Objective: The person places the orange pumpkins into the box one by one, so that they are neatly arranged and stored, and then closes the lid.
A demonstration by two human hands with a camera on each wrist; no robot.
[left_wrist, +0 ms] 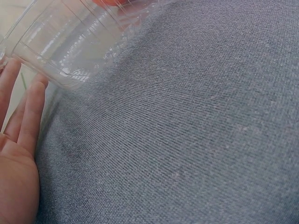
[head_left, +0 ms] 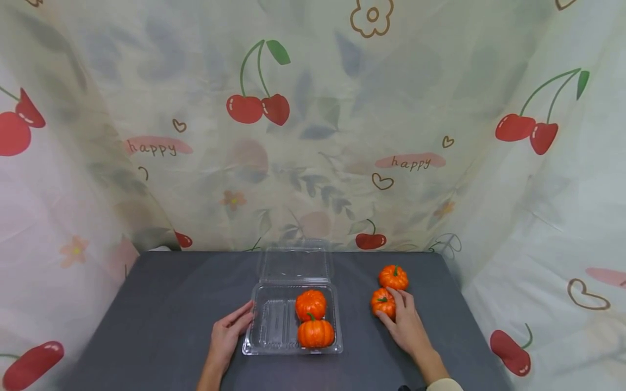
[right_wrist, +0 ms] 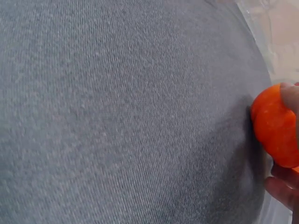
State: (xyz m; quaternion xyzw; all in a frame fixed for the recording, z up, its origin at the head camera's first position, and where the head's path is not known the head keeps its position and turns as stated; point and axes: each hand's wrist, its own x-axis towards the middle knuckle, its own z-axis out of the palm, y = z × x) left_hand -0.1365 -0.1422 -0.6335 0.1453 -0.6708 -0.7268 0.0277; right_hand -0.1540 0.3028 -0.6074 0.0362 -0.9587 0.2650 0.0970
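Note:
A clear plastic clamshell container (head_left: 274,323) lies on the grey table, its lid (head_left: 295,265) folded back. Two small orange pumpkins, a rear one (head_left: 310,305) and a front one (head_left: 317,334), sit in its right half. With fairly straight fingers, my left hand (head_left: 226,335) touches the container's left side; the left wrist view shows those fingertips at the wall (left_wrist: 70,42). On the right, my right hand (head_left: 408,329) holds a third pumpkin (head_left: 380,303) between thumb and fingers. In the right wrist view this pumpkin (right_wrist: 274,126) is partly hidden by the hand.
Another orange pumpkin (head_left: 393,277) stands just behind the held one. The dark grey tabletop (head_left: 171,309) stretches to both sides of the container. A curtain (head_left: 303,179) printed with cherries encloses the table at the back and sides.

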